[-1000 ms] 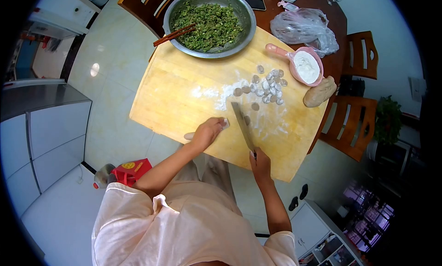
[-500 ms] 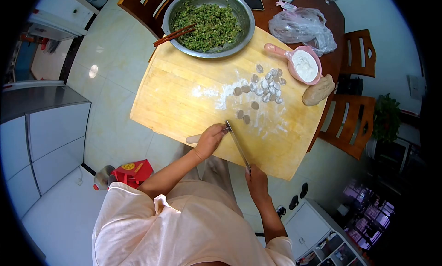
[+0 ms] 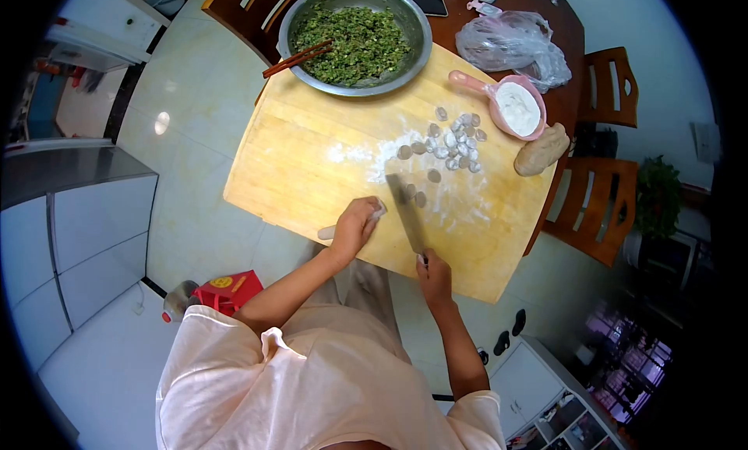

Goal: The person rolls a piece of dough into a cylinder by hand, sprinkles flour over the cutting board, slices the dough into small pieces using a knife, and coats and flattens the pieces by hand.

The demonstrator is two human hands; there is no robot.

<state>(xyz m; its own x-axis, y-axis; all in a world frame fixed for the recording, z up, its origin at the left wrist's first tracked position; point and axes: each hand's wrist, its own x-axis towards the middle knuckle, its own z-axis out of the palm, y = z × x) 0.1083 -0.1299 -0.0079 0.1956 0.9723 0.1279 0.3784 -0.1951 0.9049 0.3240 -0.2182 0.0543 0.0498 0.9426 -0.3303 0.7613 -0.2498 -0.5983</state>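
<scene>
My left hand point(image 3: 358, 225) is wrapped round a roll of dough point(image 3: 326, 232) on the near part of the wooden board point(image 3: 288, 158); both ends of the roll stick out. My right hand point(image 3: 435, 278) grips the handle of a knife point(image 3: 406, 215) with a long, wide blade. The blade points away from me and leans flat, its tip beside a few cut dough pieces point(image 3: 421, 199), partly hiding one. Farther back, several floured dough pieces point(image 3: 460, 142) lie in a cluster amid loose flour point(image 3: 382, 151).
A metal bowl point(image 3: 425, 54) of chopped green filling point(image 3: 354, 41) with chopsticks point(image 3: 298, 58) stands at the far edge. To the right are a pink scoop of flour point(image 3: 516, 109), a dough lump point(image 3: 542, 150) and a plastic bag point(image 3: 510, 43). Wooden chairs point(image 3: 592, 204) stand beyond.
The knife has moved away from my left hand, forward and to the right, and its blade has turned flatter. My left hand stays on the dough roll.
</scene>
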